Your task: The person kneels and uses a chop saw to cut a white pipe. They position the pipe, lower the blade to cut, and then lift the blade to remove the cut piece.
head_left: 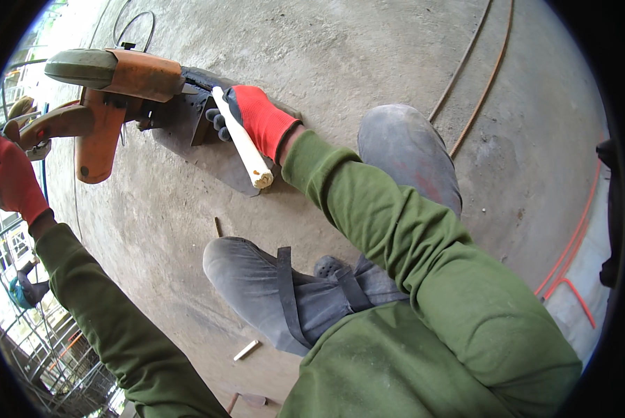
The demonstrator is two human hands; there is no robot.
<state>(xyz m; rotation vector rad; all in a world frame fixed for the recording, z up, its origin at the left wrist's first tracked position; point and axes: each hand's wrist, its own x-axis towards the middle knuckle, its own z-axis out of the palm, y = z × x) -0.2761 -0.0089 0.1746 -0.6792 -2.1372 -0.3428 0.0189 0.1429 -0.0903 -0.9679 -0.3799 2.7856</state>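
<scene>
An orange and grey chop saw (145, 73) stands on the floor at the upper left, on a dark metal base (180, 132). My left hand (16, 171), in a red glove with dark fingers, is closed at the outer end of the saw's handle (65, 122). In my right hand (253, 118), gloved the same way, is a white tube (243, 150). The tube's far end lies by the dark fence (201, 122) of the saw, and its near end points toward me. That near end looks rough, with a brownish spot. The saw's blade is mostly hidden by its guard.
Wire mesh and rods (55, 341) line the left side. A short white offcut (246, 350) and a small thin stick (217, 226) lie on the concrete floor. Hoses (490, 76) run along the upper right, and red cables (570, 244) at the right. My bent knees are close by.
</scene>
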